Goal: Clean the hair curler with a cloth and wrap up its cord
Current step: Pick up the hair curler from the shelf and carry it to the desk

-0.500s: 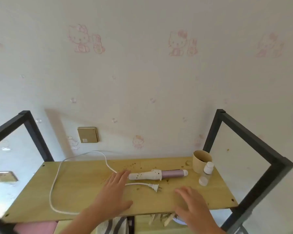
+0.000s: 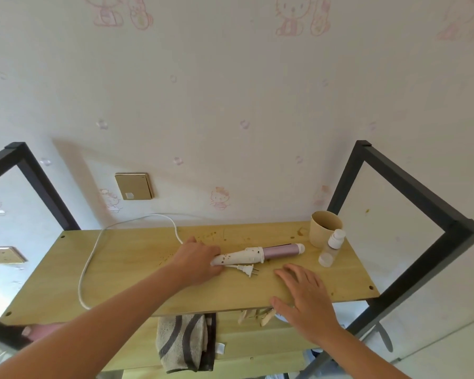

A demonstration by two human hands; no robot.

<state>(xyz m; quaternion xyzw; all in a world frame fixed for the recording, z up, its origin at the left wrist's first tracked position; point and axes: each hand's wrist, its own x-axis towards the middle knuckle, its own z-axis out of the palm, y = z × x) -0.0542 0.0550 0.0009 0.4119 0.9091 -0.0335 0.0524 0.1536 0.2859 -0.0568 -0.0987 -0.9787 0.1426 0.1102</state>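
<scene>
Pickup is the step in hand: left hand (image 2: 196,259) closes on the dirty curler's (image 2: 255,255) handle end on the shelf (image 2: 126,272), right hand (image 2: 303,291) flat and empty beside, so next it must lift and fetch the cloth (image 2: 184,343) below.

Two bare forearms in view, no sleeves, no watch/rings/gloves. Left hand (image 2: 196,259): slim, knuckles up, fingertips partly hidden. Right hand (image 2: 305,295): short plain nails, no polish visible. Both arms uncovered to frame edge.

Wooden shelf (image 2: 126,272): hair curler (image 2: 257,255), cord (image 2: 88,263), plug (image 2: 246,270), beige cup (image 2: 324,228), small bottle (image 2: 331,248) on it.
</scene>
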